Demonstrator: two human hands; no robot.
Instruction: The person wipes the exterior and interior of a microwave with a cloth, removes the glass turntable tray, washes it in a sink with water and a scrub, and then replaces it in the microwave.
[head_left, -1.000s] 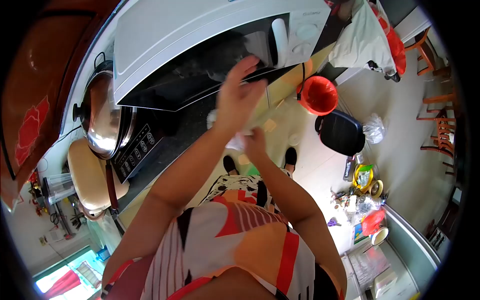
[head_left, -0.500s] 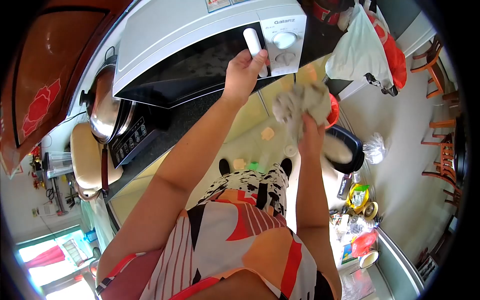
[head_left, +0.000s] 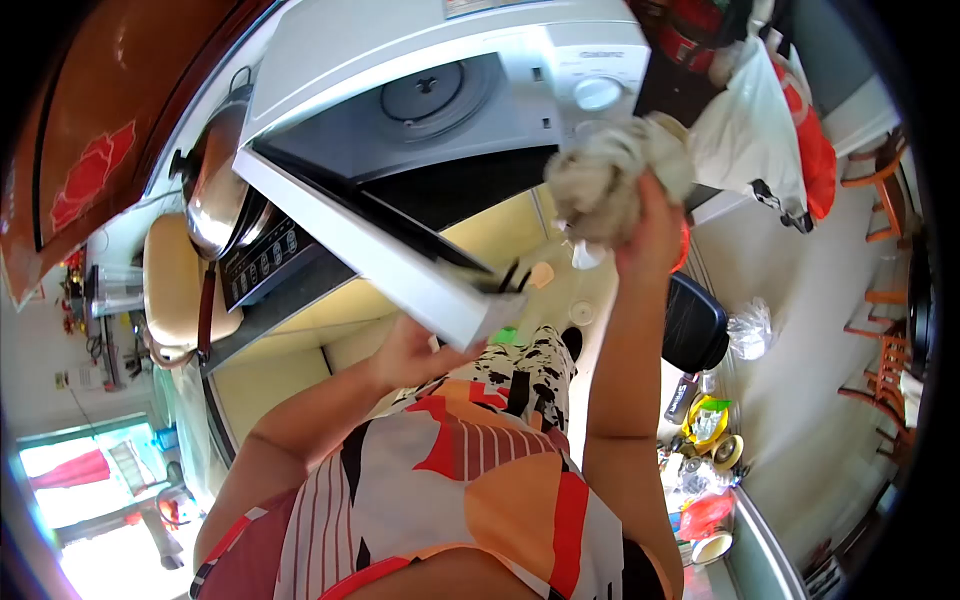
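Microwave [head_left: 440, 45] (door [head_left: 360, 248] open), pot [head_left: 212, 195] alongside, bags [head_left: 750, 125]

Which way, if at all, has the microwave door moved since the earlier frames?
Yes. The microwave door has swung open: its free end, earlier beside the control panel, now stands away from it, toward the person's top.

The left hand [head_left: 412, 355] is at the free end of the open white door [head_left: 372, 252] of a boxy white microwave oven [head_left: 420, 42], its round grey turntable [head_left: 430, 98] showing inside; the right hand [head_left: 650, 230] grips a crumpled grey-beige cloth [head_left: 608, 190] near a round white dial [head_left: 598, 94].
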